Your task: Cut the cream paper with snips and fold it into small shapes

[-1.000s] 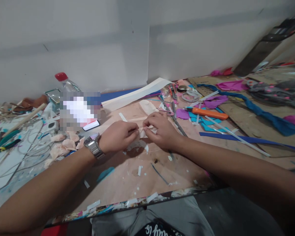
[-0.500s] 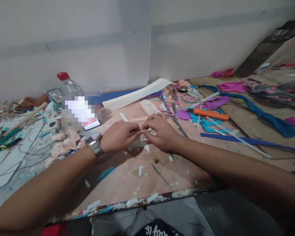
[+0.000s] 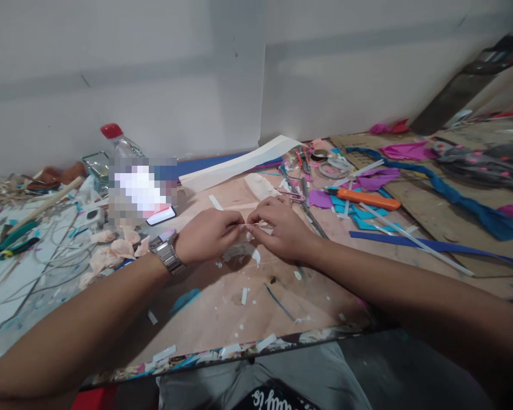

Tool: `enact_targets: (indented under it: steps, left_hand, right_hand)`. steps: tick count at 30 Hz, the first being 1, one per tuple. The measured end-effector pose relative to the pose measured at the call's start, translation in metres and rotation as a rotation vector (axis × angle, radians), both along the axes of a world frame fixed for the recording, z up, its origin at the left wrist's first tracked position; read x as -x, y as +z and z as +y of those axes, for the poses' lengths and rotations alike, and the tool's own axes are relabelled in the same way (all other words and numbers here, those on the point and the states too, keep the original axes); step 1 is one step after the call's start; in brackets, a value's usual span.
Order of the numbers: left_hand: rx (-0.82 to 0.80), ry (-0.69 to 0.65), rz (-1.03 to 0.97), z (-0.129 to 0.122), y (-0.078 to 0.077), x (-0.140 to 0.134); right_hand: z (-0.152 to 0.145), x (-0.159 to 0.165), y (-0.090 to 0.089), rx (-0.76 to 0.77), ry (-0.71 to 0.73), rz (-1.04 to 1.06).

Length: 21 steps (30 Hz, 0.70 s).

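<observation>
Over the middle of the wooden board, my left hand (image 3: 209,234) and my right hand (image 3: 281,232) meet fingertip to fingertip. Both are closed in a pinch on a small piece of pale paper (image 3: 249,234), mostly hidden by the fingers. A curled cream paper strip (image 3: 259,185) lies just behind the right hand. Farther back, a long cream paper strip (image 3: 239,165) rests across blue sheets (image 3: 209,164). Right of my right hand lie a pink-handled pair of scissors (image 3: 294,196) and an orange cutter knife (image 3: 367,198).
At the left are a lit phone (image 3: 160,215), a red-capped bottle (image 3: 122,139), crumpled peach paper (image 3: 120,249), a looped cable (image 3: 55,257) and green-handled pliers (image 3: 17,239). Rightward lie tape rolls (image 3: 336,167), blue crepe paper (image 3: 453,191) and cardboard (image 3: 444,245). White scraps dot the wooden board (image 3: 222,319).
Both hands keep the same pinch, with only slight finger movement around the pale paper. The whole view has shifted a few pixels.
</observation>
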<state>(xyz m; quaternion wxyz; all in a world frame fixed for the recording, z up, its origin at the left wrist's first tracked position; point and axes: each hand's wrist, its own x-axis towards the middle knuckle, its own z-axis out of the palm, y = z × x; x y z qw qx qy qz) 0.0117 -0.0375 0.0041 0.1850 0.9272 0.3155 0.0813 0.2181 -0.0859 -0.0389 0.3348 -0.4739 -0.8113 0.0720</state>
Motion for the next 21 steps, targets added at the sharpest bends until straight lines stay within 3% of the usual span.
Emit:
enact_targets:
  steps: [21]
  left_hand:
    - [0.136, -0.014, 0.009, 0.0014, 0.0002, 0.0011]
  right_hand:
    - [0.0020, -0.0017, -0.0031, -0.022, 0.010, 0.010]
